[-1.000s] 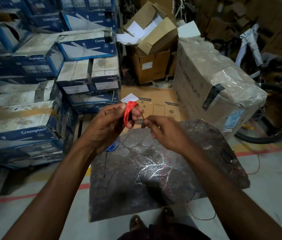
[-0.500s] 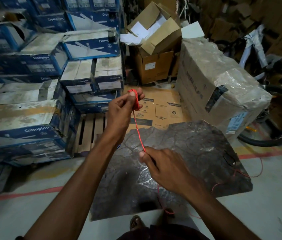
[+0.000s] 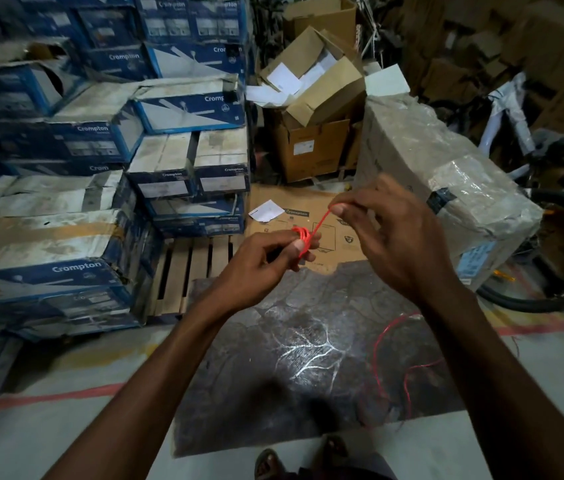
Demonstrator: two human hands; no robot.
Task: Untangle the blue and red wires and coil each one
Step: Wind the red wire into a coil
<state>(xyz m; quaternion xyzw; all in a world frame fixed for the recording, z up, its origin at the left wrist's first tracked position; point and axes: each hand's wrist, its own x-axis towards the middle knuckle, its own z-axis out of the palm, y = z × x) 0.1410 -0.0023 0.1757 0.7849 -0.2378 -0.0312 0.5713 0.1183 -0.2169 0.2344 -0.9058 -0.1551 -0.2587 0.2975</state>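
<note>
Red wire (image 3: 303,237) is sitting in small loops around the fingertips of the left hand (image 3: 260,268), which is pinching the little coil. One straight piece is running up and to the right from the coil to the right hand (image 3: 391,244), whose thumb and finger are squeezing it. More of the wire is lying loose on the dark mat (image 3: 273,368), curling down near the right forearm, which is hiding part of it. Whether the piece in the hands joins the loose part is hard to make out. I cannot see the blue wire.

Two sandalled feet (image 3: 266,462) are peeking in at the bottom edge, cut off. Past the mat, a wooden pallet (image 3: 187,271) is lying on the floor. Blue Crompton boxes (image 3: 66,258) are stacked on the left, dusty and shut. Farther back, an open brown carton (image 3: 308,143) is holding torn cardboard flaps and white papers. A big plastic-wrapped box (image 3: 429,174) is sitting on the right, with a bicycle (image 3: 557,237) behind it, partly hidden.
</note>
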